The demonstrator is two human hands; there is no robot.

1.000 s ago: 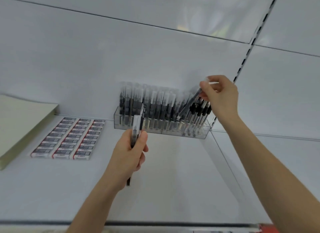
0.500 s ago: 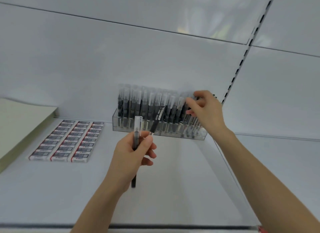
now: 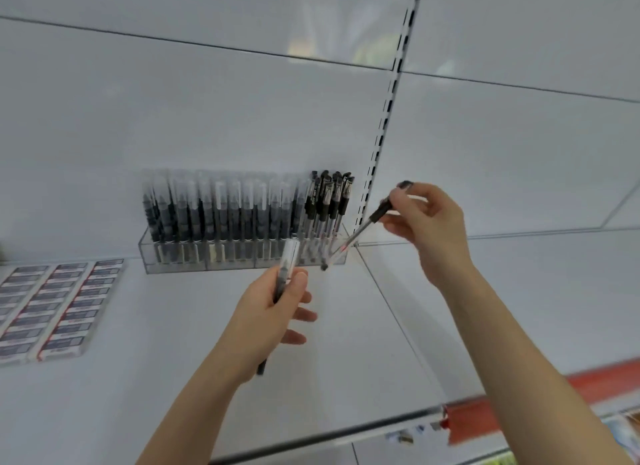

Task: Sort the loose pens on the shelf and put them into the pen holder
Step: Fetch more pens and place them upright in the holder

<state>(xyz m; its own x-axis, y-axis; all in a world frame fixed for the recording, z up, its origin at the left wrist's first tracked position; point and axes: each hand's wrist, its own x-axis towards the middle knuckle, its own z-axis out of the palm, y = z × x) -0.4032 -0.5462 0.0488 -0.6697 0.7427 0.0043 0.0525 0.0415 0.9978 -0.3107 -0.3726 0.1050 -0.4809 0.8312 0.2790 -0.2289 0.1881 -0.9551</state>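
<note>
Right hand [image 3: 427, 222]: you are pinching a black-capped pen [image 3: 360, 230] near its cap end, thumb and fingers curled round it. Its long axis is slanting down and leftward, with the tip at the right end of the clear pen holder [image 3: 180, 267], which is sitting against the back edge of the shelf [image 3: 173, 378]. Whether the tip is already inside the wall, you cannot tell. Matching black-capped pens [image 3: 329, 201] are standing upright in that end compartment.

Left hand [image 3: 270, 315]: you are gripping a frosted-cap pen [image 3: 289, 256], nearly upright, just in front of the holder.

The right hand is the nearer one, and its pen probably needs tipping upright to seat.
</note>
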